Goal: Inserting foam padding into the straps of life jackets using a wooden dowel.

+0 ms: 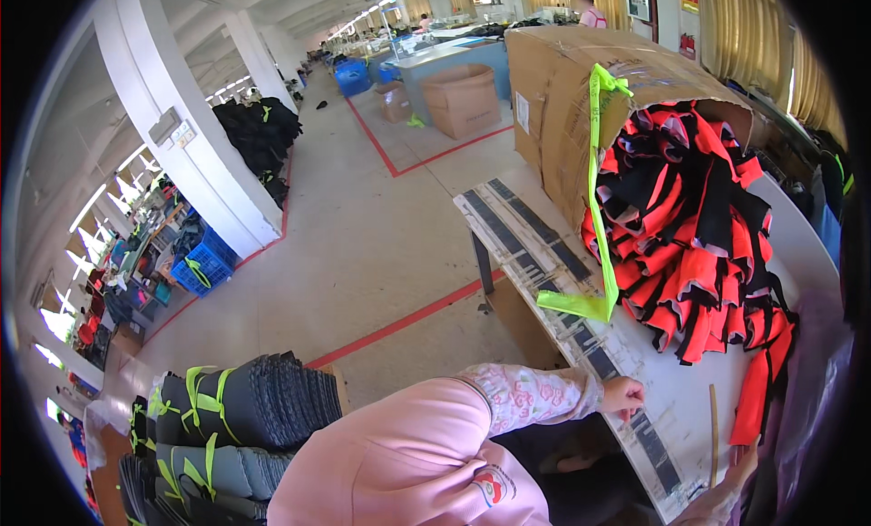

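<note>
Left hand: I saw its fingers curled at the table edge, lower right of centre; I couldn't tell whether they gripped anything.
Right hand: lower right, at the bottom end of a red-and-black piece; I couldn't tell if it pinched that.
Red-and-black pile: lay partly in the carton, right of the frame.
Lime strip: hung by the carton's mouth.
</note>
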{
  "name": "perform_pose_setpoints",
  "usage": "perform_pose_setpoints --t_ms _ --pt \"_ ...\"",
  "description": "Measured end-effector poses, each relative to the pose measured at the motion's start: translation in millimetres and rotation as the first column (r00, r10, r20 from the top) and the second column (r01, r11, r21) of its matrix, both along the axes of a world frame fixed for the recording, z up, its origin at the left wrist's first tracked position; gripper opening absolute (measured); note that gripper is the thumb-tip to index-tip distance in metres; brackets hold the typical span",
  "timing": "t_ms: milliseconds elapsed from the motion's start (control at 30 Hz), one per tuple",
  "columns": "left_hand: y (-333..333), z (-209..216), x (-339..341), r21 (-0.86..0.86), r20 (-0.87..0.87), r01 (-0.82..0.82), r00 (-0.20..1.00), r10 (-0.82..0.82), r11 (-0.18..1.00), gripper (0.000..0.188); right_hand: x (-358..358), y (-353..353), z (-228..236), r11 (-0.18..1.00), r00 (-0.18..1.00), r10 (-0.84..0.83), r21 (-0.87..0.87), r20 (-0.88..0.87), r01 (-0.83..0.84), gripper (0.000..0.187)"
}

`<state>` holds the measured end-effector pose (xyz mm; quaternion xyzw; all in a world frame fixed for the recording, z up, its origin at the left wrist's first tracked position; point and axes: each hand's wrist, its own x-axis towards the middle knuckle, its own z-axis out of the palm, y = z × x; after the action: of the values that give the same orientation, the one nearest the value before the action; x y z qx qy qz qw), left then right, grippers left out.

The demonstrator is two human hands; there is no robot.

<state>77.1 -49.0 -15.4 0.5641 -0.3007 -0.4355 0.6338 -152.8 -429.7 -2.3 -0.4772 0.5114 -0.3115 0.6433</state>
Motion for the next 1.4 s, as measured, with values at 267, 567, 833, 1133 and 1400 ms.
perform_pose_setpoints --t_ms 267,567,833,1133,1400 --pt "-7 5 3 -0.010 -0.002 0.074 0.997 -0.074 0.997 0.011 38 4 42 0.524 0.972 -0.073 -0.838 -0.221 -0.151 0.035" --pt "-4 -1 1 -0.073 -0.124 0.021 0.992 -0.030 0.997 0.013 96 289 94 -0.103 0.670 -0.027 -0.665 -0.742 -0.740 0.014" --pt "66 11 3 -0.109 -0.042 -0.150 0.988 0.146 0.983 0.014 86 319 29 -0.017 0.798 0.134 -0.807 -0.587 -0.590 0.018" --pt "397 3 193 0.422 0.246 -0.826 0.502 0.829 0.374 0.032 74 318 32 -0.007 0.828 0.222 -0.850 -0.516 -0.527 0.016" --pt "706 135 243 0.375 0.886 -0.898 0.275 0.373 -0.228 0.020 81 320 24 -0.021 0.849 0.330 -0.902 -0.413 -0.431 0.014"
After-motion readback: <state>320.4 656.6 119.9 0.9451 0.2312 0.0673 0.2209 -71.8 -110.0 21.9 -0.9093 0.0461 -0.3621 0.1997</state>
